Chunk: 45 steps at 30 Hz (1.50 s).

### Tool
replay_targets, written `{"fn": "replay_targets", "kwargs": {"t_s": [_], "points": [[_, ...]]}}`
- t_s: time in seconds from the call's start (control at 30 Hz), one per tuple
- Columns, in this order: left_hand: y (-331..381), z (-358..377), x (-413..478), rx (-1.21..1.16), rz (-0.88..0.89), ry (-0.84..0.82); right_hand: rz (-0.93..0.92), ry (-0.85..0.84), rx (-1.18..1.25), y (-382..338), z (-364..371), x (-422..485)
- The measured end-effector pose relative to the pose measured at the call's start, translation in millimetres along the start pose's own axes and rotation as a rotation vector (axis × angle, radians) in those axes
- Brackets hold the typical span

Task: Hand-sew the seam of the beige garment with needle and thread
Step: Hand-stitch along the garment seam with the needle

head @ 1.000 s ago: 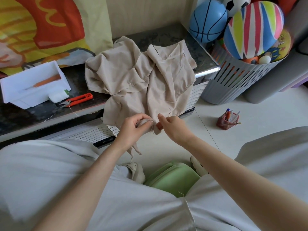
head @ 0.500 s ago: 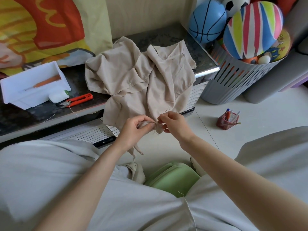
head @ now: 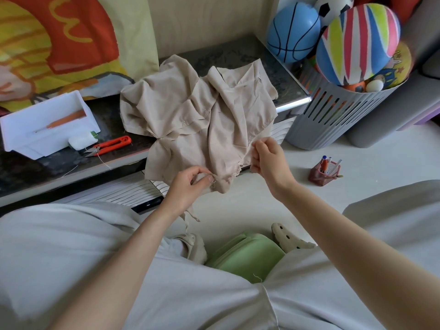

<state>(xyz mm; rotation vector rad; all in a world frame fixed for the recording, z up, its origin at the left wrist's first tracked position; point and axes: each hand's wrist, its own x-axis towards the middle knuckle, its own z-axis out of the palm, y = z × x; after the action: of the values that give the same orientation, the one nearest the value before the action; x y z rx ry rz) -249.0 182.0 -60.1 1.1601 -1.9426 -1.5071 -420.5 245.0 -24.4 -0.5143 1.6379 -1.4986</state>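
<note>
Findings at this moment:

1. The beige garment lies crumpled on the dark table. Its near part hangs over the table's front edge, toward the person.
2. The left hand pinches the garment's near frayed edge between thumb and forefinger; the other fingers are curled beneath.
3. The right hand is raised to the right of the left hand. Its fingers are curled and pressed together against the garment's right hem, and appear to pinch it. We cannot make out a needle or thread there.

Containers:

1. A white tray stands on the left of the table and holds 1 orange-handled tool. Just beside its near right corner lie a white spool and red snips, both outside the tray.
2. A grey slotted basket stands on the floor at the table's right end. It is heaped above its rim with a blue basketball, a striped ball, a black-and-white ball, a yellow ball and a small white ball.
3. A small red pen holder sits on the floor, near the basket, with several pens upright in it.

A green object lies on the floor between the person's feet; we cannot tell what it is.
</note>
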Motion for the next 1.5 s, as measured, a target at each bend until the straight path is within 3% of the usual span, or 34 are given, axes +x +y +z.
{"fn": "replay_targets", "kwargs": {"t_s": [0.13, 0.3, 0.8, 1.13, 1.37, 1.5], "points": [[-3.5, 0.2, 2.4, -0.004, -0.006, 0.012, -0.047, -0.084, -0.408, 11.4, -3.4, -1.4], [-4.5, 0.4, 2.2, -0.031, -0.041, 0.019, 0.042, -0.31, -0.807, 21.3, -11.7, -5.0], [-10.2, -5.8, 7.2, -0.087, -0.081, 0.096, 0.16, 0.12, -0.879, 49.0, -50.0, 15.9], [-11.9, -5.5, 7.5, -0.094, -0.094, 0.095, 0.29, 0.06, -0.956, 78.5, -67.3, 4.1], [-7.5, -1.8, 5.7, -0.1, -0.088, 0.05, -0.049, 0.016, -0.727, 52.1, -36.3, -6.6], [-6.9, -1.4, 3.7, -0.077, -0.068, -0.008, -0.069, -0.132, -0.531, 35.5, -13.7, -8.4]]}}
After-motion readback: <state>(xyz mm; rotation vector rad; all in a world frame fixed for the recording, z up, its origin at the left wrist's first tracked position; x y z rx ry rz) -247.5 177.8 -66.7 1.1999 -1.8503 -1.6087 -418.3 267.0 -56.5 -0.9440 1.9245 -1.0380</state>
